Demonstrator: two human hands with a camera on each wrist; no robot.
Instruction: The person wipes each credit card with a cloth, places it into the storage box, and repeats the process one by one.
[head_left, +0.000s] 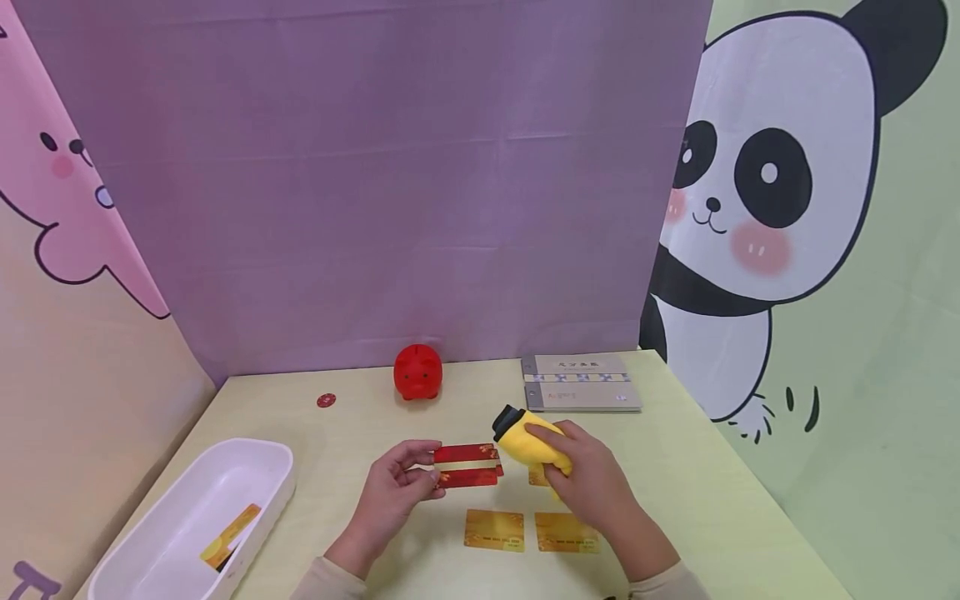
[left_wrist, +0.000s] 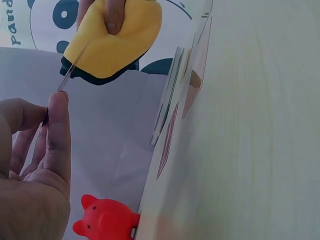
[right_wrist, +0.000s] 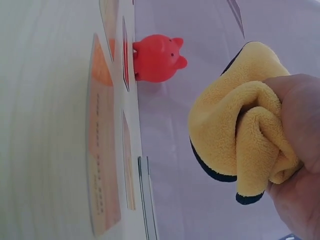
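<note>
My left hand (head_left: 393,500) pinches a red card (head_left: 467,477) by its left edge, between thumb and fingers. A pale band runs across the middle of that card; from the left wrist it appears nearly edge-on above the table. My right hand (head_left: 596,479) grips a bunched yellow cloth (right_wrist: 220,125) with dark trim, just right of the card and apart from it. Two gold cards, one on the left (head_left: 493,531) and one on the right (head_left: 567,543), lie flat below the hands. A third gold card (head_left: 537,477) is partly hidden behind the cloth. Another red card (right_wrist: 126,55) lies on the table.
A white tray (head_left: 281,471) at the left contains gold cards (head_left: 232,533). At the back are a red piggy bank (head_left: 417,372), a small round red piece (head_left: 326,400) and a grey booklet (head_left: 581,393). A purple curtain (head_left: 375,183) hangs behind the table.
</note>
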